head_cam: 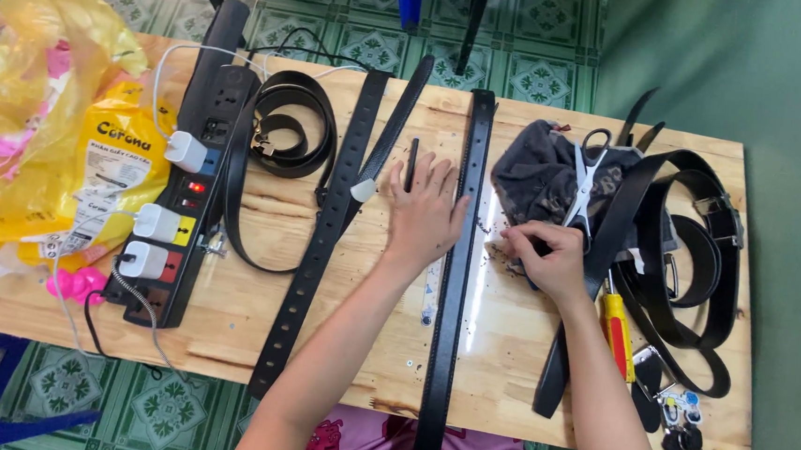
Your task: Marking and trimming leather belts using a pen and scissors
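A wooden counter (505, 345) carries the work. A long black belt (454, 285) runs straight down its middle, from the far edge to the near edge. A black power strip (201, 145) with white plugs lies to the left, and coiled belts (688, 273) lie to the right. The left hand (425, 213) presses flat and open just beside the belt. The right hand (549, 256) is curled, pinching something too small to identify, near scissors (585, 177) on a dark cloth (536, 173).

Bright even light, sharp, soft shadows
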